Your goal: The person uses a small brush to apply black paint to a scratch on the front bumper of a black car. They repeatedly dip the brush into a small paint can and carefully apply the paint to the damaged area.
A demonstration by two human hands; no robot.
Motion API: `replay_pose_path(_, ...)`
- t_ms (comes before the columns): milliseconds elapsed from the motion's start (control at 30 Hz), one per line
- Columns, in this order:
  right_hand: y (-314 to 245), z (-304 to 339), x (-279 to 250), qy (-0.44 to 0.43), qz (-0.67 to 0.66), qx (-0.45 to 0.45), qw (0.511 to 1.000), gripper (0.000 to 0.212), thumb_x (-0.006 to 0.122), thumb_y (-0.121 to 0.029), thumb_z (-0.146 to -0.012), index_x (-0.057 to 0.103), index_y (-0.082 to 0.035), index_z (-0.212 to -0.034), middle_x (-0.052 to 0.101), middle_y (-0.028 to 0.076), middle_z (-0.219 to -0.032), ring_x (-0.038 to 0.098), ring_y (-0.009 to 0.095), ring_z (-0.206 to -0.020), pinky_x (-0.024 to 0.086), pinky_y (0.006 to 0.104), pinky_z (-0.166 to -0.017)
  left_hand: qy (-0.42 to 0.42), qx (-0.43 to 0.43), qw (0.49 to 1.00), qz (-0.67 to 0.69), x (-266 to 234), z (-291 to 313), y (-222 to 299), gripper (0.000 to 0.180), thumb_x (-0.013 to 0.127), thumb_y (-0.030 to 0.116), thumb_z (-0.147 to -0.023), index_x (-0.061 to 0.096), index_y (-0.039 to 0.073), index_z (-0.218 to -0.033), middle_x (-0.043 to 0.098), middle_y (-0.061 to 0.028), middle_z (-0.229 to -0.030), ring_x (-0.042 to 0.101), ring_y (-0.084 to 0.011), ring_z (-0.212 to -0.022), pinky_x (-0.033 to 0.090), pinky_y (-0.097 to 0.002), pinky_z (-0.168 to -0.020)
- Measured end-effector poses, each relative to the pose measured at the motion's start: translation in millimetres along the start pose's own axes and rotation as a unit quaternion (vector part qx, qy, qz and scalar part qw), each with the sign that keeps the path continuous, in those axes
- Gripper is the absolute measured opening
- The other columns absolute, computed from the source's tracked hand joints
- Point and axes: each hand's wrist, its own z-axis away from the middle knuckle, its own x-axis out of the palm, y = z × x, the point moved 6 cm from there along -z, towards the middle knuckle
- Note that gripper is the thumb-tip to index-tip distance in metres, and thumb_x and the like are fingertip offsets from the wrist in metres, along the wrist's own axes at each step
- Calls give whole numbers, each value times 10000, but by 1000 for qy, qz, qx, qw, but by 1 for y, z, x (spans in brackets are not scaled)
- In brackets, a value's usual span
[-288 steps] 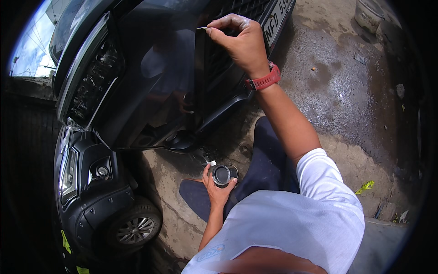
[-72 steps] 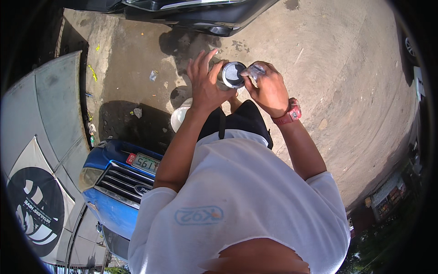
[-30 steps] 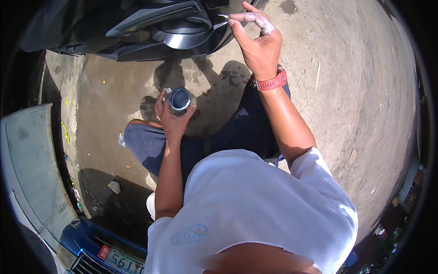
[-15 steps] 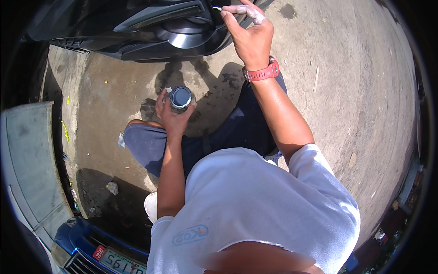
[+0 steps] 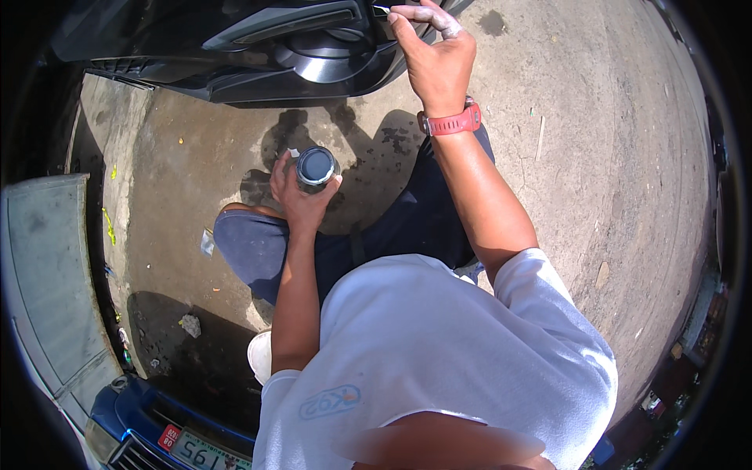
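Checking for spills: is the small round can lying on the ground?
No, the left hand holds the can upright above the concrete.

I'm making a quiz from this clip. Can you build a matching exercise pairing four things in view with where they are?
1. small round tin
2. red wristband
3. black car panel
4. blue car

a. lower left corner
b. on the right wrist
c. in the left hand
d. at the right hand fingertips, top

Pairs: 1-c, 2-b, 3-d, 4-a
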Motion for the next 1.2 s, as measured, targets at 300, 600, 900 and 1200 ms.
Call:
replay_pose_path(300,9,-8,10,15,-104,-33,994,136,900,-197,-934,932,-102,-1026,896,93,-1030,789,338,-1282,576,449,-1160,-11,-3,1000,0,1,-1,1,784,1076,369,-692,773,60,-1346,535,-119,-1708,399,-418,-1633,315,-633,-1338)
replay_pose_path(600,14,-7,10,16,-99,-42,994,148,901,-203,-935,937,-110,-1044,896,111,-1038,792,348,-1278,581,452,-1150,-13,-1,1000,-1,3,-1,-3,831,1075,369,-694,748,51,-1388,535,-123,-1705,394,-418,-1639,312,-635,-1340)
replay_pose_path(900,10,-9,8,17,-102,-35,994,141,896,-201,-940,932,-101,-1034,897,115,-1063,791,351,-1287,571,464,-1160,-10,2,1000,2,0,-2,0,799,1080,373,-689,772,64,-1359,538,-118,-1698,396,-414,-1630,325,-623,-1336)
replay_pose_path(1200,-2,-4,2,-2,-36,-16,999,116,911,-142,-988,925,-106,-1098,893,91,-1117,778,335,-1329,555,487,-1177,-10,5,1000,3,2,-2,-1,818,1082,387,-693,774,70,-1382,535,-118,-1700,400,-416,-1625,334,-627,-1331)
